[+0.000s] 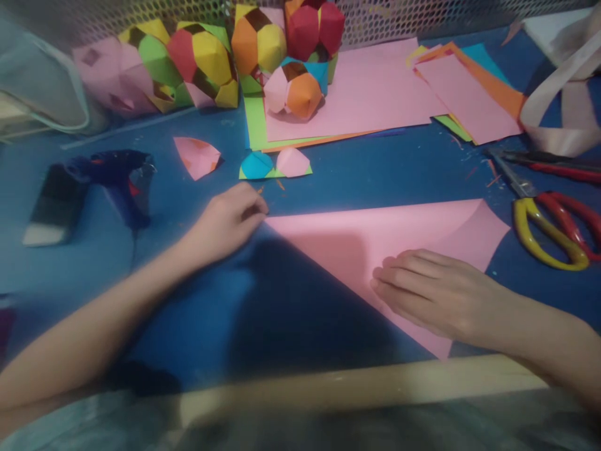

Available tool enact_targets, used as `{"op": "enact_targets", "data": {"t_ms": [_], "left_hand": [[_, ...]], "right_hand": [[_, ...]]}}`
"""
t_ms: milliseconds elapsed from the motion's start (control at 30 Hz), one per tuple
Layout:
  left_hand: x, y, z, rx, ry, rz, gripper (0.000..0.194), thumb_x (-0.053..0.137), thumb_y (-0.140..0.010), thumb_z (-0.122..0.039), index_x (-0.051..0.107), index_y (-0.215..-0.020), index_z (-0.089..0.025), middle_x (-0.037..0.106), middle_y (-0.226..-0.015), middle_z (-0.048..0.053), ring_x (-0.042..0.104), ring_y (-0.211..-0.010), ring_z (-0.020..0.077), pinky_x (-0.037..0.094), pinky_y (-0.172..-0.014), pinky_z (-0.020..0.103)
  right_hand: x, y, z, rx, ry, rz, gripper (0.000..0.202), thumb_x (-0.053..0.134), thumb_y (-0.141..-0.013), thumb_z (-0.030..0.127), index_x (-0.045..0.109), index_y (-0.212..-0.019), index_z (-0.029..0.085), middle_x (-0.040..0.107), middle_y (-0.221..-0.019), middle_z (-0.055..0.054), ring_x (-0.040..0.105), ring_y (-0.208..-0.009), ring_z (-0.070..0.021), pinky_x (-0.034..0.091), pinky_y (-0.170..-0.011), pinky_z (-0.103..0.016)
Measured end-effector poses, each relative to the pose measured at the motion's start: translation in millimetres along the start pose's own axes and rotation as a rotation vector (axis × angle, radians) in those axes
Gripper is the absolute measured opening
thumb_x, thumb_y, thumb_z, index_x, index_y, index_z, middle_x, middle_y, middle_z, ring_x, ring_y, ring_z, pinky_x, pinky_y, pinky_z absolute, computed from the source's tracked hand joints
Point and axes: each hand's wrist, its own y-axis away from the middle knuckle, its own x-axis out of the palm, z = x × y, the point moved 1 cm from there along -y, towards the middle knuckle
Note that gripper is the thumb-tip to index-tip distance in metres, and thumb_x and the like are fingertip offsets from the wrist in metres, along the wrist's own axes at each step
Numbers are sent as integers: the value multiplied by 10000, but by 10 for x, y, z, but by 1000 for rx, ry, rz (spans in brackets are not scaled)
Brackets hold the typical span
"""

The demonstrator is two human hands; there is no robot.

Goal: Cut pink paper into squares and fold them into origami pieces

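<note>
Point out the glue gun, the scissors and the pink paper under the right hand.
Glue gun [114, 174], head view: blue body.
Scissors [526, 205], head view: yellow handle's top.
Pink paper [345, 257], head view: shadowed face.

Scissors [528, 207] lie near a looped pale ribbon [570, 141].

A glue gun [107, 172], scissors [526, 188] and stacked coloured paper [375, 88] mark this craft table [197, 326].

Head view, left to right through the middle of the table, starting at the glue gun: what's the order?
Blue glue gun → left hand → pink paper sheet → scissors. Right hand lies over the sheet, so it's left out.
</note>
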Motion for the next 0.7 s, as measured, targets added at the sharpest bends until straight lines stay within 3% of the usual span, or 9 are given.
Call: {"op": "enact_targets", "data": {"t_ms": [133,267,467,600,700], "left_hand": [[-19,-3,29,21,-5,-9,161,451,-831,-150,608,-796,-159,608,-856,48,591,-804,158,490,-757,301],[-55,50,-62,56,-51,-131,173,438,-855,-131,607,-836,-164,629,-893,61,617,-882,176,506,-807,325],[-92,363,-434,358,-206,-275,194,520,-824,-75,598,-985,-150,643,-1015,124,626,-930,222,533,-777,364],[35,511,-643,604,-181,-109,215,513,-876,-139,601,-1072,-134,670,-1078,141,635,-998,225,554,-821,346],[210,520,-704,675,-233,77,303,521,-911,-311,609,-1141,-135,645,-1204,133,583,-1150,272,525,-935,392]], "right_hand": [[19,1,6,4,-10,-10,245,416,-895,17,617,-1029,63,669,-916,-115,604,-877,-227,500,-716,-373],[26,-16,12,14,-21,-11,229,428,-889,11,619,-1005,60,670,-899,-115,601,-854,-221,493,-692,-360],[11,-27,10,17,-21,-11,230,418,-901,20,615,-1012,61,666,-882,-116,598,-867,-217,488,-695,-357],[-1,-25,13,20,-28,-13,222,422,-911,40,620,-1007,67,661,-855,-110,595,-862,-207,491,-708,-351],[0,-29,15,19,-20,3,219,421,-916,54,624,-996,77,657,-853,-106,593,-860,-205,494,-705,-349]]}}
